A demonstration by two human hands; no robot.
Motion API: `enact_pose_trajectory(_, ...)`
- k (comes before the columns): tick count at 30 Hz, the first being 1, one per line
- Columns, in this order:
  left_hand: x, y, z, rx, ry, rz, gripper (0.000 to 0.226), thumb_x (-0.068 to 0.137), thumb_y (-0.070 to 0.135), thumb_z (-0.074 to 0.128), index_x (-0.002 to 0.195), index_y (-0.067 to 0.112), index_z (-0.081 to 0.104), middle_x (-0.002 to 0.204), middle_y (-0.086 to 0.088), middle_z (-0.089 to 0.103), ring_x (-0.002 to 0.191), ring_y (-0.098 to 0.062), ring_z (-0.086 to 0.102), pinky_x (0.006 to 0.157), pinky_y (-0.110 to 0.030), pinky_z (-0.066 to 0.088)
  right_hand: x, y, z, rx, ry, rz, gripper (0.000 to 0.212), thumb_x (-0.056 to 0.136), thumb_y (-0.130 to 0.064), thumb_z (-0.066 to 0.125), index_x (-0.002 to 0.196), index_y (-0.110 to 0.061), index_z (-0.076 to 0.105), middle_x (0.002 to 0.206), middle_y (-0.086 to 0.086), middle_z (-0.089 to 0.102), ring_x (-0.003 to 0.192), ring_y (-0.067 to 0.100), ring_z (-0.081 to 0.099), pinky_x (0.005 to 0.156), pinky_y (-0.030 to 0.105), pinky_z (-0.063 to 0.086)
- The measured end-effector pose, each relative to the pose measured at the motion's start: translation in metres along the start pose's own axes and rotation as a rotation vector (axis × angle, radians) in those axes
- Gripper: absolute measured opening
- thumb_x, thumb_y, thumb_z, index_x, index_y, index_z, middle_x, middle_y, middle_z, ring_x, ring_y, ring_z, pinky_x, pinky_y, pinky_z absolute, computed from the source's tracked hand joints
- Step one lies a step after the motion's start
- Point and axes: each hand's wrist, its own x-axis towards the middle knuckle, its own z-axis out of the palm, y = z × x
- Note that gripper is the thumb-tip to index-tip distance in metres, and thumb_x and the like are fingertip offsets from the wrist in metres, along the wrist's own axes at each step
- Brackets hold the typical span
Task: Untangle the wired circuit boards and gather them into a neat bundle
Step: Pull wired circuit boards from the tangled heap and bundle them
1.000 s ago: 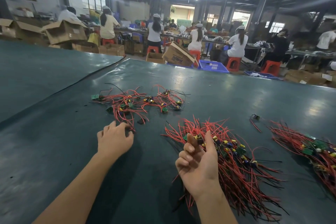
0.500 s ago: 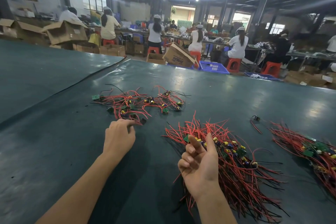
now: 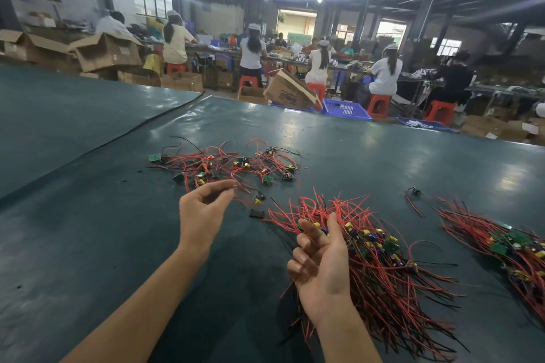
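Red-wired green circuit boards [image 3: 224,165] lay tangled beyond the left hand [image 3: 202,212], which pinched one blurred board [image 3: 253,198]. Right hand [image 3: 324,271] hung loosely curled, empty.

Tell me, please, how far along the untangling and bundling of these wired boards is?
Done: a large bundle by the right hand and a second bundle further right, both on the table. In hand: the fingers of the left hand pinch a blurred wired board. Left: the loose tangle beyond it and a stray wired piece between the bundles. The right hand holds nothing.
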Motion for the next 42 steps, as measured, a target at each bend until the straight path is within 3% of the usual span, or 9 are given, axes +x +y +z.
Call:
enact_pose_trajectory(6,0.000,0.018,-0.003,-0.614,-0.085,-0.290,0.038,0.086,-0.009,0.053,0.068,0.015,0.076,0.071,-0.003,0.072,0.067,-0.011,0.068,0.063,-0.017,0.055,0.002,0.004,0.001,-0.116,-0.007,-0.050,0.044,0.093,-0.053,0.052,0.087,-0.013,0.069,0.057,-0.005,0.045,0.041,0.007,0.031,0.036,0.019,0.024)
enact_pose_trajectory(10,-0.004,0.024,0.001,-0.719,-0.257,-0.417,0.023,0.070,0.003,0.058,0.064,0.017,0.074,0.068,-0.001,0.068,0.062,-0.010,0.065,0.059,-0.018,0.053,0.005,0.008,0.002,-0.257,0.016,-0.133,0.015,0.093,-0.029,0.064,0.101,-0.017,0.069,0.066,-0.002,0.061,0.043,0.006,0.036,0.037,0.018,0.027)
enact_pose_trajectory(16,-0.009,0.021,0.004,-0.592,-0.380,-0.460,0.015,0.063,0.007,0.063,0.064,0.017,0.074,0.067,-0.005,0.065,0.057,-0.012,0.062,0.057,-0.021,0.054,0.004,0.011,0.002,-0.339,-0.024,-0.296,0.037,0.093,0.003,0.054,0.107,-0.027,0.070,0.070,-0.004,0.062,0.045,0.008,0.044,0.037,0.022,0.036)
enact_pose_trajectory(19,-0.008,0.018,0.005,-0.589,-0.355,-0.452,0.014,0.065,0.004,0.063,0.071,0.011,0.074,0.068,-0.007,0.066,0.058,-0.014,0.063,0.055,-0.021,0.054,0.001,0.012,0.004,-0.371,-0.103,-0.291,0.038,0.098,-0.003,0.042,0.096,-0.019,0.076,0.078,0.005,0.072,0.047,0.011,0.051,0.038,0.022,0.038)
enact_pose_trajectory(22,-0.008,0.015,0.006,-0.578,-0.325,-0.422,0.013,0.065,0.002,0.064,0.075,0.007,0.072,0.074,-0.009,0.070,0.058,-0.015,0.066,0.053,-0.021,0.054,-0.001,0.014,0.006,-0.440,-0.113,-0.311,0.024,0.100,-0.020,0.053,0.090,-0.014,0.074,0.079,0.006,0.075,0.047,0.009,0.052,0.037,0.022,0.038)
enact_pose_trajectory(25,-0.011,0.016,0.009,-0.540,-0.349,-0.399,0.013,0.066,0.004,0.068,0.077,0.010,0.073,0.075,-0.007,0.071,0.059,-0.015,0.066,0.055,-0.021,0.055,0.000,0.016,0.006,-0.522,-0.063,-0.336,0.008,0.091,-0.014,0.067,0.086,-0.011,0.073,0.075,0.005,0.075,0.045,0.006,0.052,0.037,0.019,0.039)
enact_pose_trajectory(31,-0.013,0.021,0.007,-0.695,-0.430,-0.586,0.011,0.074,0.022,0.069,0.077,0.020,0.058,0.070,0.002,0.060,0.056,-0.010,0.059,0.047,-0.019,0.050,0.004,0.015,0.004,-0.414,0.034,-0.355,0.005,0.096,-0.010,0.060,0.093,-0.009,0.064,0.082,0.007,0.076,0.054,0.014,0.066,0.036,0.021,0.043)
enact_pose_trajectory(37,-0.034,0.020,0.019,-0.201,-0.746,-0.409,0.032,0.072,0.044,0.070,0.060,0.015,0.063,0.061,-0.007,0.058,0.051,-0.016,0.058,0.048,-0.024,0.048,0.002,0.015,0.005,-0.446,0.075,-0.461,0.005,0.093,-0.015,0.066,0.089,-0.011,0.065,0.076,0.007,0.075,0.061,0.017,0.070,0.046,0.024,0.053)
enact_pose_trajectory(42,-0.040,0.017,0.026,0.022,-0.660,-0.290,0.039,0.072,0.048,0.068,0.070,0.010,0.062,0.062,-0.008,0.063,0.056,-0.021,0.063,0.049,-0.027,0.052,-0.002,0.014,0.006,-0.494,0.032,-0.496,0.009,0.093,-0.014,0.065,0.086,-0.009,0.067,0.062,0.001,0.070,0.039,0.011,0.055,0.039,0.019,0.044)
